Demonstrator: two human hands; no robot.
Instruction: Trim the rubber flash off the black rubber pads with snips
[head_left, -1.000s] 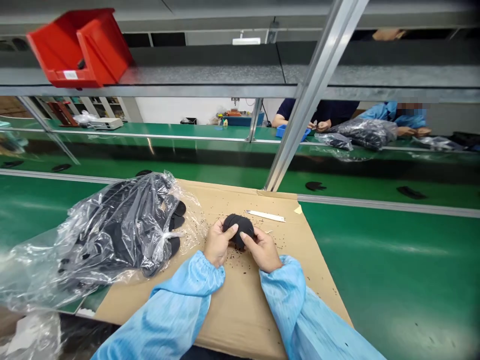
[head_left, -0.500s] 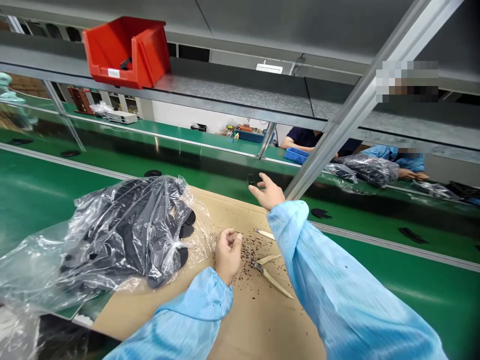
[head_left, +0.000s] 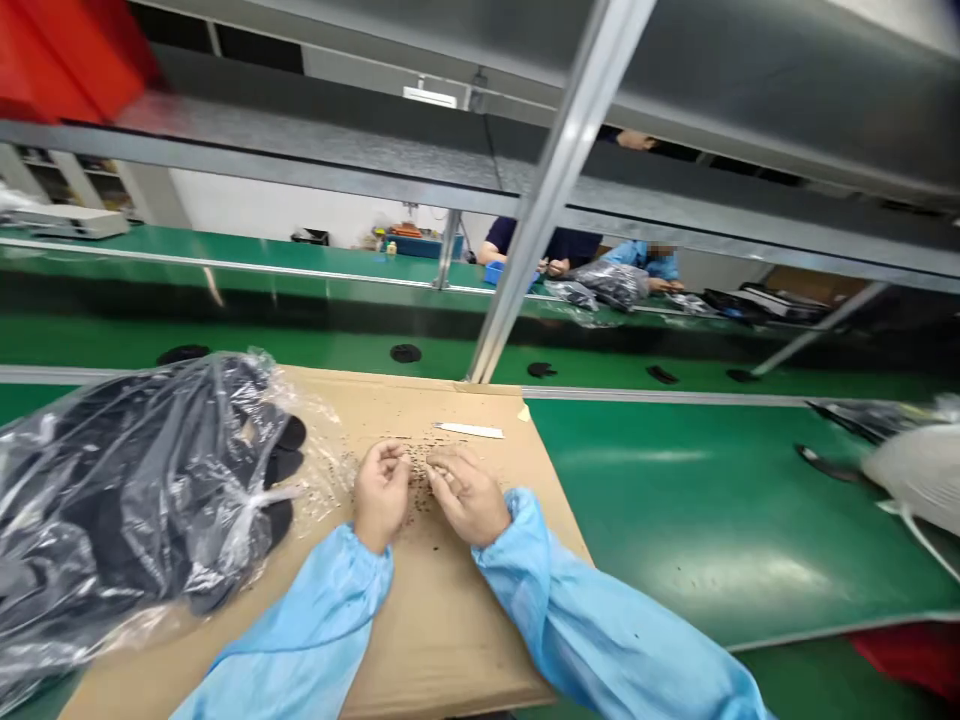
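Observation:
My left hand [head_left: 382, 495] is closed, thumb and forefinger pinched together over the cardboard sheet [head_left: 465, 660]. Whatever it holds is too small to make out. Just to its right, my right hand [head_left: 471, 495] has its fingers curled in against the thumb, and their contents are hidden. The fingertips of both hands are a small gap apart. Tiny dark bits [head_left: 421, 500] lie scattered on the cardboard between and under them. Beyond the right hand lies a slim white-handled tool [head_left: 471, 430], perhaps a knife.
A clear plastic bag [head_left: 172, 490] full of dark flat pieces lies at the left. Dark pieces [head_left: 406, 353] rest along the green conveyor-like strip behind. A metal post [head_left: 559, 170] rises at the cardboard's back edge. Co-workers [head_left: 577, 245] sit beyond. A red bin [head_left: 75, 60] stands on the shelf.
My right hand has come down from above the back strip to beside my left hand, and its spread fingers have curled in. The view has turned right. The pliers are out of sight.

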